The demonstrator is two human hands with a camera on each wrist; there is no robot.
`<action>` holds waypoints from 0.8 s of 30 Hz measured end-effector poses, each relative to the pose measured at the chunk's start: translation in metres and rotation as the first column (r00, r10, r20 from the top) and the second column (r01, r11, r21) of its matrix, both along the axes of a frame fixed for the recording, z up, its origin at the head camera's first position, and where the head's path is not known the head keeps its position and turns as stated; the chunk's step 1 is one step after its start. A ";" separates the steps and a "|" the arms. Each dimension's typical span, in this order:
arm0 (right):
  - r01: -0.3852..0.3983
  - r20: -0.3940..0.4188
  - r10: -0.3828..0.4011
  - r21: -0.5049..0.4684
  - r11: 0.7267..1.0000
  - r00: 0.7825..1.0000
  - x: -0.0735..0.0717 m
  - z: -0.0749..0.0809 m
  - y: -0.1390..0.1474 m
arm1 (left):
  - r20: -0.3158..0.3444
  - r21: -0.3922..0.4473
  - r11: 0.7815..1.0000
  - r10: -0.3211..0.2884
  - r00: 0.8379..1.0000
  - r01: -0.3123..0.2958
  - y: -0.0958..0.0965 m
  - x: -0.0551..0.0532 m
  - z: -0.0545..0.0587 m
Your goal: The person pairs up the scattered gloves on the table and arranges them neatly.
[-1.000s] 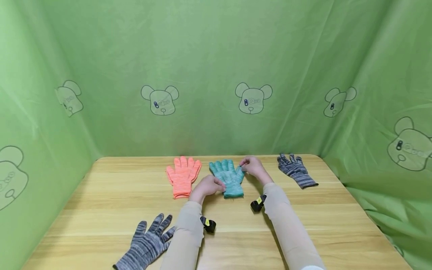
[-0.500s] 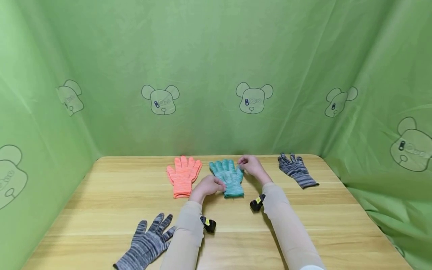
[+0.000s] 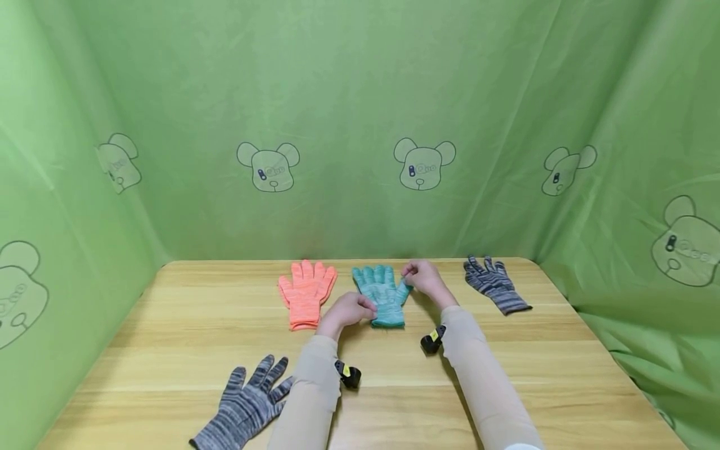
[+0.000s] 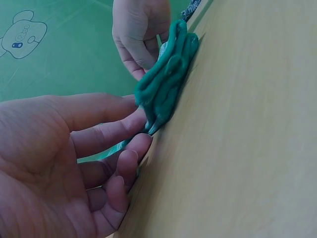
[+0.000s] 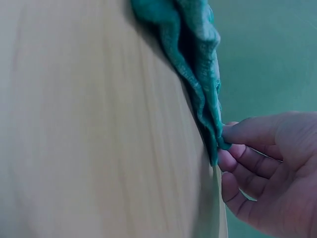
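A teal-green knit glove [image 3: 385, 294] lies palm-flat on the table, fingers away from me and cuff toward me. My left hand [image 3: 350, 309] pinches its left edge just above the cuff. In the left wrist view, the bunched opening of the green cuff [image 4: 168, 74] faces the camera beside those fingertips. The tip of the glove's thumb is pinched by my right hand [image 3: 423, 277], on the glove's right side. Up close, the right wrist view has the right thumb and fingers [image 5: 247, 131] on the end of the green fabric [image 5: 200, 74].
An orange glove [image 3: 305, 299] lies left of the green one. One grey striped glove [image 3: 495, 284] is at the back right, and another grey striped glove [image 3: 245, 403] lies front left beside the left forearm. Green curtains [image 3: 343, 212] enclose the wooden table [image 3: 185, 337].
Over the last half second my right hand has moved slightly right, drawing the glove's thumb outward. The glove's fingers have shifted a little right; the left hand stays nearly still.
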State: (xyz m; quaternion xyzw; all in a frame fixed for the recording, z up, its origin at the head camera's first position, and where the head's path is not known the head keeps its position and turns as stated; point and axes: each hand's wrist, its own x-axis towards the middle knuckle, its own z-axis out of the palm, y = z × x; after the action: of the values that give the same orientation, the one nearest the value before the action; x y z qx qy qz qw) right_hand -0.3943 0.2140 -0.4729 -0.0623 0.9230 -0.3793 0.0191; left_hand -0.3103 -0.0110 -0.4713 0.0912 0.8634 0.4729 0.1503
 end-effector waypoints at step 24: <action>-0.050 0.033 0.051 -0.027 0.998 0.998 0.005 0.010 0.015 | 0.012 0.056 0.998 0.011 1.000 -0.011 -0.002 0.003 0.006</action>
State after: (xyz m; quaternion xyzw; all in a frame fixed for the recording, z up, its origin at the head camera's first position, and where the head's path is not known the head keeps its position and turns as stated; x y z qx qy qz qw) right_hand -0.3895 0.2287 -0.4625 -0.0793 0.9155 -0.3920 0.0433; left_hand -0.3074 -0.0134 -0.4649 0.0877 0.8494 0.4982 0.1503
